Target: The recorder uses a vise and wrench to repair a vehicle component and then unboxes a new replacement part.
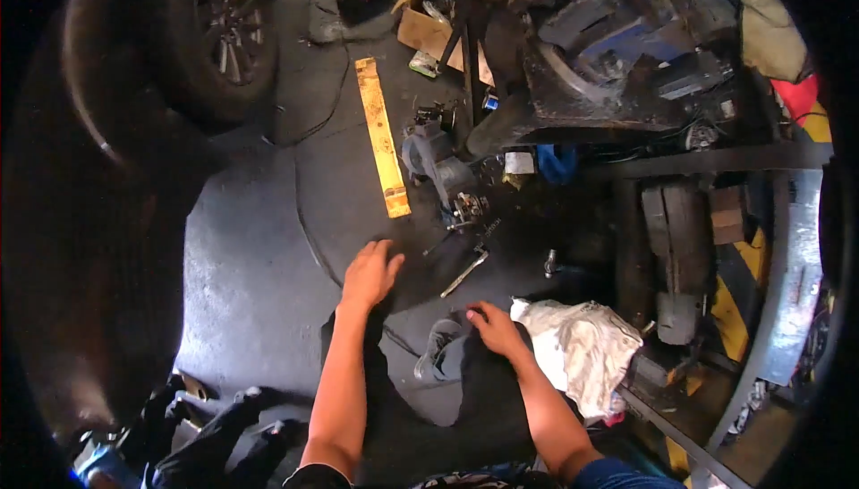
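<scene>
My left hand [371, 274] hovers over the dark floor with fingers reaching forward and thumb apart, holding nothing visible. Close to my knee is my right hand [498, 328], its fingers loosely bent and parted, with nothing visible in it. Between and beyond the hands lies a slim metal ratchet-like tool [465, 274]. Farther off sits a small metal mechanical part [467, 210], beside a grey machine [434, 158] whose kind is unclear. A long yellow flat bar [383, 136] lies ahead of my left hand. To the right is a small metal tool [550, 263].
Crumpled pale cloth [586, 346] lies beside my right forearm. A vehicle wheel [224, 28] stands at the left. At the upper right is a cluttered metal workbench [591, 113], with a cardboard box [425, 33] beside it. A dark cable [301, 212] crosses the floor.
</scene>
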Demonstrator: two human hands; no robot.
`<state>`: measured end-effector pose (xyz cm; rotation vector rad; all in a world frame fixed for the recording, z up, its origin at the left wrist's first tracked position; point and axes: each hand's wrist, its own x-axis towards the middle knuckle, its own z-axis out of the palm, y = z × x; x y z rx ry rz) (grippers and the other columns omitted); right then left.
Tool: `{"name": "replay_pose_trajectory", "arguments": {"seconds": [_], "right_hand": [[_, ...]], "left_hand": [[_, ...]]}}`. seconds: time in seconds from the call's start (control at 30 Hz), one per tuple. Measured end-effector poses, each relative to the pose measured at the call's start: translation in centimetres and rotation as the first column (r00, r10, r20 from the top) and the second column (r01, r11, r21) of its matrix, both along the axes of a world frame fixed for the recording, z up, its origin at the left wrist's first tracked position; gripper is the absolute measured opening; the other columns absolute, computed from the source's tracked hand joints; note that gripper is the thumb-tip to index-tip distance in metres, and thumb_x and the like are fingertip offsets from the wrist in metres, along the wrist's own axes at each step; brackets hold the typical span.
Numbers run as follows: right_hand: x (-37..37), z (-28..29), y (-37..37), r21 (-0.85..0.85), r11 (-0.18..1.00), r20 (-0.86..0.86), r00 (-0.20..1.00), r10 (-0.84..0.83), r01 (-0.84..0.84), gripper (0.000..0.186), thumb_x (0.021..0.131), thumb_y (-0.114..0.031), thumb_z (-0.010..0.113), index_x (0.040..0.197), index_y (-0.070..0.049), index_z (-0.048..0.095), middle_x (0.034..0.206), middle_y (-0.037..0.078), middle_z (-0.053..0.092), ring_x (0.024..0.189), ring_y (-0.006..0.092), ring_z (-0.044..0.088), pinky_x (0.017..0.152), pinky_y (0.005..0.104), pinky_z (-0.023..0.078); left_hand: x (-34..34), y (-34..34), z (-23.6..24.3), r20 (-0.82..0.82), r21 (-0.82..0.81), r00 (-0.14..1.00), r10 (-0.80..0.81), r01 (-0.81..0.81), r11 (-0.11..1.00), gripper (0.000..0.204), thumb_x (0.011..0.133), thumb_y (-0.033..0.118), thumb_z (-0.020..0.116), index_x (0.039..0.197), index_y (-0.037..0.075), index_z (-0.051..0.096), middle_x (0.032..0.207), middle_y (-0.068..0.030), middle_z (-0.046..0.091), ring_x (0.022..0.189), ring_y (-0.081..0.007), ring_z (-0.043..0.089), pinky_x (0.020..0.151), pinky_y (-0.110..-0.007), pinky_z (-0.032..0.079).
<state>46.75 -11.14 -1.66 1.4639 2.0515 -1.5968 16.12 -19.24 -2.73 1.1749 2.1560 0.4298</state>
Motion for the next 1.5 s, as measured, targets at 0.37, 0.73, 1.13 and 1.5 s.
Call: {"name": "replay_pose_trajectory", "arguments": {"seconds": [0.37,0.73,1.13,1.5], "right_hand": [[9.1,13.2,2.8,-0.016,0.987,0.027,0.987,0.161,-0.161,0.022,0.104,-0.022,0.063,0.117,-0.005,0.07,0.089,0.004,0.069,0.065,0.0121,0.061,0.053,0.0283,0.049],[-7.5,27.3,-4.4,0.016,0.859,-0.102,0.853,0.511,-0.512,0.028,0.106,-0.023,0.06,0.126,-0.004,0.066,0.095,0.008,0.07,0.07,0.0142,0.065,0.055,0.029,0.051],[-29.6,42.0,-41.7,0.141,0.262,-0.275,0.216,0.937,-0.955,0.03,0.104,-0.025,0.064,0.126,-0.004,0.069,0.095,0.006,0.073,0.083,0.0126,0.069,0.071,0.0276,0.054],[-45.6,56.9,-70.8,0.051,0.158,-0.66,0.085,0.746,-0.986,0.039,0.105,-0.031,0.065,0.132,-0.003,0.068,0.108,0.01,0.075,0.095,0.0174,0.072,0.081,0.0324,0.057]], "left_hand": [[11.2,-33.2,21.6,0.062,-0.45,0.846,0.529,-0.449,0.772,0.052,0.099,0.048,0.062,0.129,0.007,0.071,0.129,-0.0219,0.071,0.124,-0.0388,0.066,0.107,-0.05,0.051],[28.0,-55.9,31.1,0.094,-0.526,0.31,0.946,-0.791,0.312,0.054,0.1,0.051,0.064,0.128,0.006,0.074,0.127,-0.0214,0.073,0.122,-0.038,0.068,0.104,-0.047,0.053],[21.9,-68.8,36.2,0.18,0.032,-0.208,0.961,-0.976,-0.217,0.052,0.099,0.048,0.067,0.127,0.005,0.072,0.12,-0.0208,0.075,0.117,-0.0369,0.07,0.102,-0.045,0.053],[10.5,-77.9,57.9,0.315,0.424,-0.262,0.912,-0.821,-0.382,0.043,0.104,0.035,0.067,0.134,0.004,0.067,0.129,-0.0151,0.071,0.114,-0.0296,0.072,0.098,-0.041,0.056]]}}
